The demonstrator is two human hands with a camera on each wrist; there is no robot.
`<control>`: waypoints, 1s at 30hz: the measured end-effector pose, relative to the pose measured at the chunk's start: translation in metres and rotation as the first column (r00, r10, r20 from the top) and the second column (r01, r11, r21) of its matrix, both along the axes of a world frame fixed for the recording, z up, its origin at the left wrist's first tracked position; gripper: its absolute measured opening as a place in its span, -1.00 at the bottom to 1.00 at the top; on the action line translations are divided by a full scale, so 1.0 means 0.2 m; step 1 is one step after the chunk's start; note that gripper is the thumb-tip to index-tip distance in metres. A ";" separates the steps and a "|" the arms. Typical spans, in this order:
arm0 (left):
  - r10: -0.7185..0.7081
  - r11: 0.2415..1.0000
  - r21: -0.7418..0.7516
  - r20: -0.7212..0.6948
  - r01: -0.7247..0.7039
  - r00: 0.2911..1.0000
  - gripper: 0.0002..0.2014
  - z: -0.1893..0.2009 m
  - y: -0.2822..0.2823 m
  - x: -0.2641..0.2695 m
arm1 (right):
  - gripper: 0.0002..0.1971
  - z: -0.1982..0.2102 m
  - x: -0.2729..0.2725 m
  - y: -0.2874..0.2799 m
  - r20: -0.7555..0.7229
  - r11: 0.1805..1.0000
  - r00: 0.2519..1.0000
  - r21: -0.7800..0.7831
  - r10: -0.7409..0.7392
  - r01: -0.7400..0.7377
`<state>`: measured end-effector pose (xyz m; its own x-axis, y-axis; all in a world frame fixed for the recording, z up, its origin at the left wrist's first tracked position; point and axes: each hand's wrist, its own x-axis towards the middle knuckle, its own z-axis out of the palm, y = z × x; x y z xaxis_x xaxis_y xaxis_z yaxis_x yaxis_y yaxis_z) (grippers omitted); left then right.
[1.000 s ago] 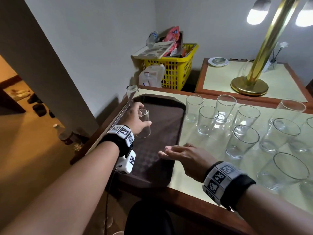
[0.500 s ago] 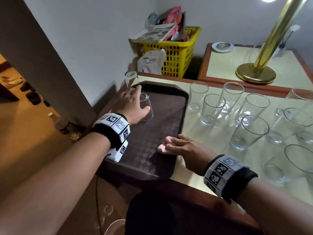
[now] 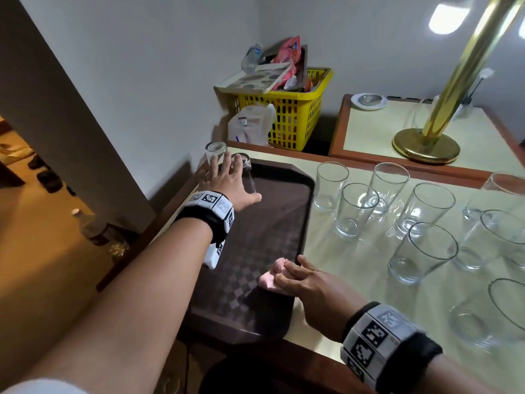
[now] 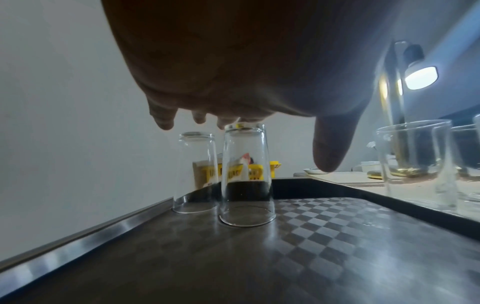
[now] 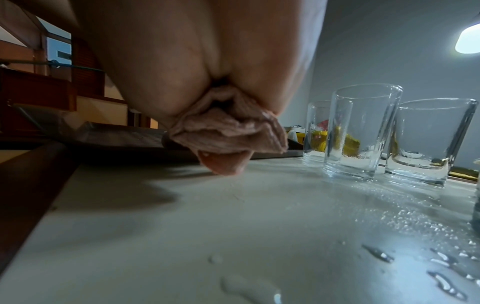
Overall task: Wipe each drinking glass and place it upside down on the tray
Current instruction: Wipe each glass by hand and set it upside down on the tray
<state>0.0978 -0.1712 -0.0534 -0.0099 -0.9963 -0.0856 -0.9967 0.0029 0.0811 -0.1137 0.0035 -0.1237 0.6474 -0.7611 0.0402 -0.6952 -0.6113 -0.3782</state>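
Note:
On the far left of the dark checkered tray (image 3: 255, 280) stand two glasses upside down, the nearer one (image 3: 246, 173) (image 4: 246, 174) and one behind it (image 3: 216, 152) (image 4: 194, 172). My left hand (image 3: 231, 180) hovers over the nearer glass with fingers spread and straight, fingertips (image 4: 226, 123) at its upturned base, thumb hanging free. My right hand (image 3: 309, 285) rests at the tray's right edge and grips a bunched pink cloth (image 3: 270, 275) (image 5: 228, 131). Several upright glasses (image 3: 355, 209) (image 5: 361, 133) stand on the pale table (image 3: 341, 294).
Water drops (image 5: 441, 279) lie on the tabletop near my right wrist. A yellow basket (image 3: 287, 115) full of clutter stands behind the tray. A brass lamp base (image 3: 426, 146) and a white dish (image 3: 369, 100) sit on the rear table. A bottle (image 3: 96, 231) stands on the floor, left.
My left hand carried the inverted glass to the tray's far left, set it down beside the other one and spread its fingers. The pink cloth now shows in my right hand.

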 end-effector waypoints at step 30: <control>-0.206 0.972 -0.194 -0.452 0.130 0.868 -0.57 0.12 0.62 -0.67 | -0.65 0.16 -0.51 0.52 0.188 0.983 0.965 0.018 -0.184 0.184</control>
